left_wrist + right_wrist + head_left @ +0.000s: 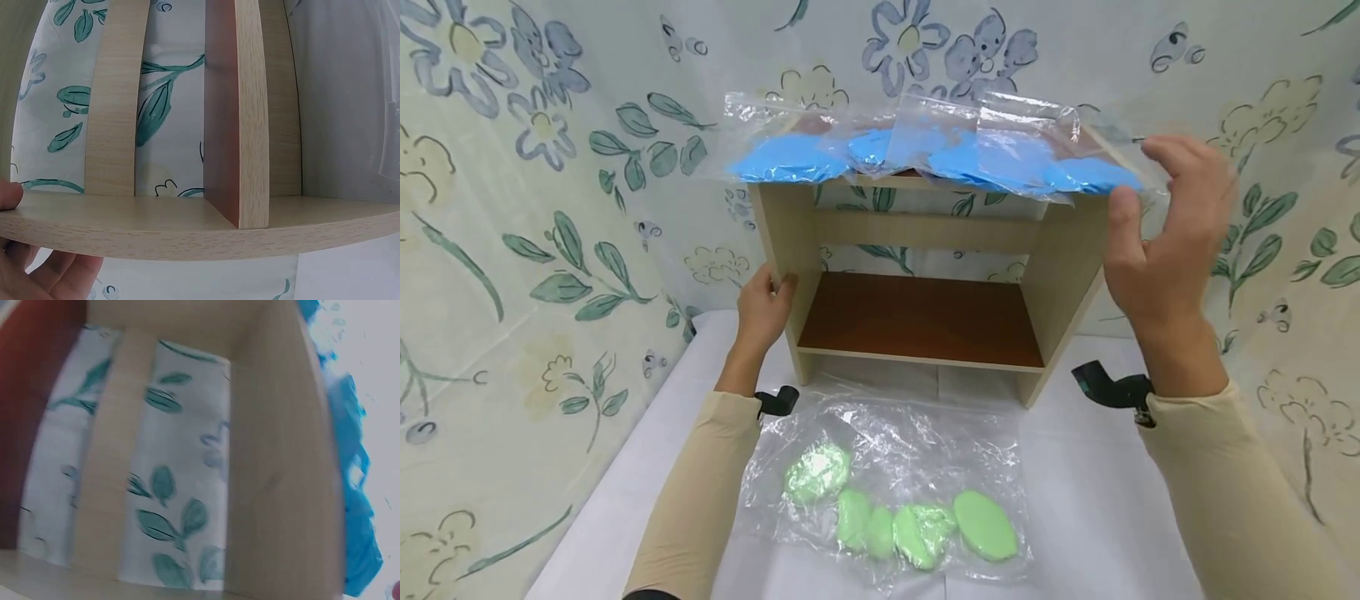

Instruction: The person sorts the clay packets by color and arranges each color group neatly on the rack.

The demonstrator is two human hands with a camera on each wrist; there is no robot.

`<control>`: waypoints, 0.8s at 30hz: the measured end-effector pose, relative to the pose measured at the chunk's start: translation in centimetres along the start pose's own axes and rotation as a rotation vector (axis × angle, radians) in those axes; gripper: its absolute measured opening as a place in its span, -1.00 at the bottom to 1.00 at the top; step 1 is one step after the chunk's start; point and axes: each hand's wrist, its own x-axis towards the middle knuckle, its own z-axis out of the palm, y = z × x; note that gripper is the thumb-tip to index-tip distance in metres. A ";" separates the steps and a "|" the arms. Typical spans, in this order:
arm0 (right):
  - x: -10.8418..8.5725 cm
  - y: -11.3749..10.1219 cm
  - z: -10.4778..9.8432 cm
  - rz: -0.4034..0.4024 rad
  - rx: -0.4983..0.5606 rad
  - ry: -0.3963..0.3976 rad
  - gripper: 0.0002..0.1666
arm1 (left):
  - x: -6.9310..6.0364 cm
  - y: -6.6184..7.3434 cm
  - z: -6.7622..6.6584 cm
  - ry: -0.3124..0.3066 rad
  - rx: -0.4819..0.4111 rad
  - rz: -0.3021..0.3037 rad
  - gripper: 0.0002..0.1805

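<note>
Main risk, I'd say: the blue-filled clear bags point(1000, 162) slip off the front of the shelf unit point(925, 321), since they lie along its top and droop over that edge; a jolt to the frame, or my fingers snagging loose plastic at the right end, would do it. They'd likely land on the clear bag of green pieces point(917, 450), flat on the white tabletop point(1097, 483) just in front. Second risk: the unit skews, because I'm steadying just one side; a hard push there would swing it. My left hand point(763, 308) grips the left side panel point(793, 242), thumb on the inner face, fingers outside. My right hand point(1176, 225) holds nothing I can see: thumb and fingers apart at the top right corner, by the end of the blue row; contact with plastic, can't tell. Shelf unit sits between my hands, blue bags up top, nearer the right; right wrist view's blurry.
</note>
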 end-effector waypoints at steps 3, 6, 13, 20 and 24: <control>-3.5 -0.4 0.4 -0.028 0.057 0.219 -0.53 | -0.1 0.1 0.1 -0.002 0.001 0.001 -0.59; -6.9 -0.2 0.4 -0.049 0.050 0.208 -0.58 | -0.1 0.0 0.2 -0.009 0.002 -0.004 -0.58; -15.5 1.6 -0.6 0.062 -0.080 -0.352 -0.55 | 0.1 0.0 -0.4 -0.086 0.004 -0.019 -0.53; -22.4 2.0 -3.0 0.427 -0.449 -1.471 -0.22 | 1.2 0.7 -2.5 -0.275 -0.179 -0.136 -0.39; -25.7 1.8 -3.6 0.469 -0.467 -1.477 -0.07 | 1.3 1.0 -2.9 -0.288 -0.186 -0.152 -0.38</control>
